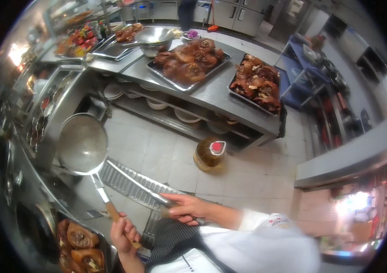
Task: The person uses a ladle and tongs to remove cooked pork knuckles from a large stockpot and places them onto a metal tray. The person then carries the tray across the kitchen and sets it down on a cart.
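My left hand (124,229) is wrapped around the wooden handle of a round fine-mesh strainer (83,143). The strainer is raised over the floor at left, its mesh facing up. My right hand (187,209) grips a long-handled metal utensil (135,180), whose shaft points up and left toward the strainer's rim. What kind of utensil it is cannot be made out. Close to my left forearm, a tray of browned cooked meat pieces, likely pork knuckles (82,235), sits at the lower left.
Across the aisle, a steel counter (210,89) carries two trays of browned meat (193,61) (257,82) and a metal colander (154,35). A large oil jug with a red cap (207,155) stands on the tiled floor near a drain grate (125,181). A blue shelf cart (302,70) is at right.
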A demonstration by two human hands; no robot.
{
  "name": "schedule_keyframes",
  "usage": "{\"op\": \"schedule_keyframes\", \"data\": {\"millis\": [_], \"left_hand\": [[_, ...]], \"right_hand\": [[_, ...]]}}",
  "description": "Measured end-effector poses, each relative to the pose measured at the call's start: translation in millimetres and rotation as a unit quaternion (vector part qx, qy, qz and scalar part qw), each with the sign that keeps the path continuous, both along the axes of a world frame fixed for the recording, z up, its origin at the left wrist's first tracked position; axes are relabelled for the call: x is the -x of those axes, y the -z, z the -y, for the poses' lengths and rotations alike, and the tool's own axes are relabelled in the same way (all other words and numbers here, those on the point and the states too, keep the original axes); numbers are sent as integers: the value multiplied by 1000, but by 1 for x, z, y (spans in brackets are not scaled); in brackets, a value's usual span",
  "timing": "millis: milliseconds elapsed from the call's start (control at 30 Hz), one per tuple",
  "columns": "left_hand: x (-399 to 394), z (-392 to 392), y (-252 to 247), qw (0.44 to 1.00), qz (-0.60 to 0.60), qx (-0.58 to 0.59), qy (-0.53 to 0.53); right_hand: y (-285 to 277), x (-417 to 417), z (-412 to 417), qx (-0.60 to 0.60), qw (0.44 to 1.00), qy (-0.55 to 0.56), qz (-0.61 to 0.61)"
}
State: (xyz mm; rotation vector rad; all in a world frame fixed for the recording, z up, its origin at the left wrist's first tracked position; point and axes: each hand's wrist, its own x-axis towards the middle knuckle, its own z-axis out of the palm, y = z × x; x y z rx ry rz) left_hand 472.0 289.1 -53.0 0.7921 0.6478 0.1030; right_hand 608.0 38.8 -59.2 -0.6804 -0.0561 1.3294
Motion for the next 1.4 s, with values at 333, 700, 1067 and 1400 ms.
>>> {"op": "schedule_keyframes", "data": {"millis": [333,700,1067,1400], "left_hand": [[-185,-12,35,976,-18,-62,206],[-401,39,23,902,17,11,432],[-565,174,33,822,27,-8,569],[-681,312,51,777,30,-23,628]], "right_hand": [[5,-90,8,37,977,208,-25],[-1,-176,29,95,866,492,1],[39,-324,145,134,720,681,29],[59,-429,229,247,655,711,65]]}}
